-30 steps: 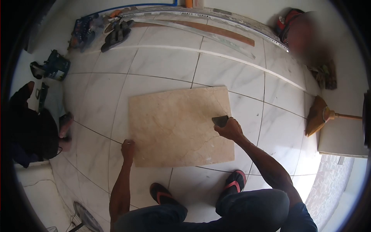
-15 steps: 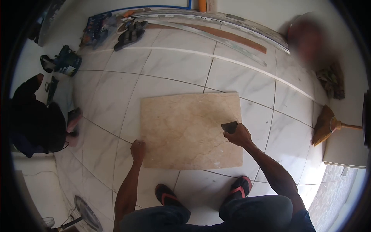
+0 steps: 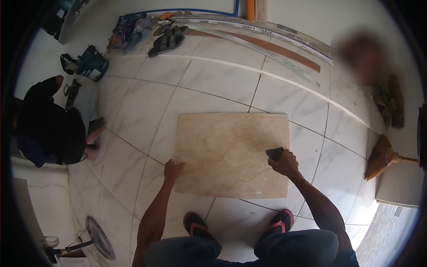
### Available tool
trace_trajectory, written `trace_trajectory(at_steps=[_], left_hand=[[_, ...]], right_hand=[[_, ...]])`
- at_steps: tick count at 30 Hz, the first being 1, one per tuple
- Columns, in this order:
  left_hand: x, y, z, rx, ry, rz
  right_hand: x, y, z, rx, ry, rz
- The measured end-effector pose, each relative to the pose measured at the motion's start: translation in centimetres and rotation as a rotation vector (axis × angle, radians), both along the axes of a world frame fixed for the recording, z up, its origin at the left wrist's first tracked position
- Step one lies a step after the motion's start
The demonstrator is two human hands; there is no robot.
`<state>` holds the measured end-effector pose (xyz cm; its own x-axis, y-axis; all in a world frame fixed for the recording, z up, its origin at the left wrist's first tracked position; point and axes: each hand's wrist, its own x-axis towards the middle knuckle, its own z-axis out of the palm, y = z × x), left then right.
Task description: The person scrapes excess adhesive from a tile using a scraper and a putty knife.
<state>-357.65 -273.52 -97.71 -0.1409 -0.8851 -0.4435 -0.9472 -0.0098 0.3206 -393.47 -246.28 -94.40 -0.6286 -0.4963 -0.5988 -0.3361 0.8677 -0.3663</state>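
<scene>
Left hand (image 3: 172, 169) rests on the beige tile (image 3: 229, 153) at its near-left edge, grip unclear; right hand (image 3: 284, 163) clasps a dark block (image 3: 275, 153) at its right edge; apparently edge-rubbing, which calls for firm bracing.

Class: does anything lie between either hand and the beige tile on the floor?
Left hand: nothing visible, it rests on the tile's left edge. Right hand: only the small dark tool it holds, set on the tile near the right edge.

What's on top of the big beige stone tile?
The left hand touches the left edge of the beige stone tile; the right hand holds a small dark block at its right edge. The block's underside is hidden.
</scene>
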Motion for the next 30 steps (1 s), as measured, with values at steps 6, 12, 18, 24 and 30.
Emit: trace_trajectory(at_steps=[6, 12, 18, 24, 30], left_hand=[[-0.9, -0.4, 1.3, 0.066, -0.159, -0.175], [-8.7, 1.9, 17.1, 0.023, -0.047, -0.715], [-18.7, 10.7, 38.4, 0.086, 0.165, -1.437], [-20.6, 16.1, 44.0, -0.241, 0.249, -1.911], [-20.2, 18.3, 43.4, -0.295, 0.304, -2.078]], right_hand=[[-0.2, 0.5, -0.7, -0.01, 0.007, 0.023], [-3.6, -1.9, 2.0, 0.103, 0.05, 0.256], [-7.6, -13.5, 10.3, 0.155, 0.292, 0.622], [-4.8, -21.1, 13.5, 0.002, 0.218, 0.375], [-3.3, -18.5, 11.0, 0.128, 0.209, 0.488]])
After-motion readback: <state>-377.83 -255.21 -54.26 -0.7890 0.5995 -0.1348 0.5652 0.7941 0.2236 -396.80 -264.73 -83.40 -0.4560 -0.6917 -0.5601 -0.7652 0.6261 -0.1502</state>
